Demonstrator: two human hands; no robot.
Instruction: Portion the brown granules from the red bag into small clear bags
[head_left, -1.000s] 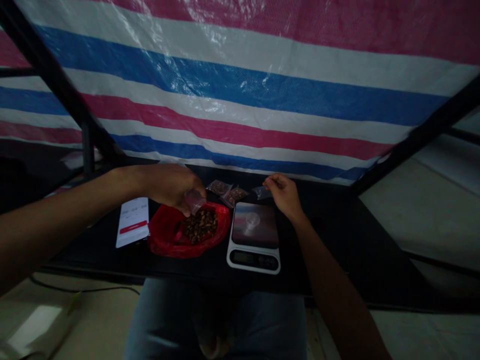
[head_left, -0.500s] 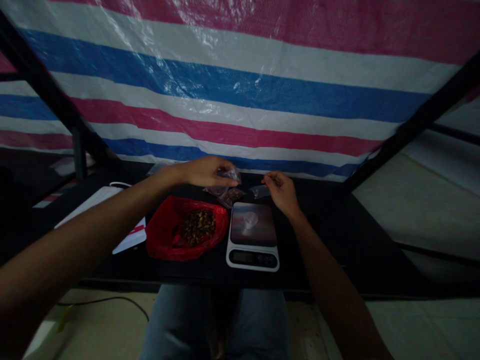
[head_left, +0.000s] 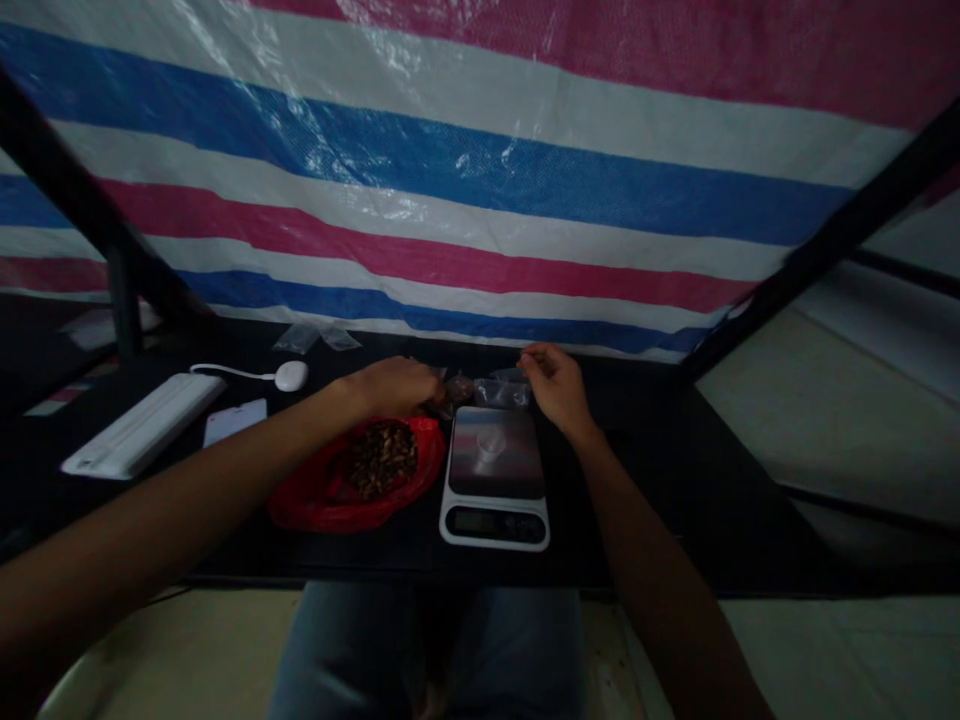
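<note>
My left hand [head_left: 401, 386] is closed, its fingers curled down at a small clear plastic bag of brown pieces [head_left: 459, 387] behind the red bag. Plastic shows on both sides of the fingertips. My right hand [head_left: 556, 386] hovers behind the scale's right corner, thumb and fingers pressed together; whatever is in them is too small to make out. Beside it lies a small clear plastic bag [head_left: 501, 393]. A kitchen scale [head_left: 495, 480] with a small clear round dish [head_left: 491, 443] on its plate stands in front. Left of it, an open red plastic bag [head_left: 322, 510] holds brown nut-like pieces [head_left: 382, 458].
Two clear bags [head_left: 298, 338] lie at the table's back edge. On the left are a long white case [head_left: 142, 428], a white card [head_left: 235, 421] and a white round device [head_left: 291, 376] with a cable. Striped sheeting [head_left: 450, 200] hangs behind the black table [head_left: 690, 480].
My left hand has come down and left, letting go of a clear bag that now lies behind the scale. My right hand stays nearly in place. The view has shifted slightly.
</note>
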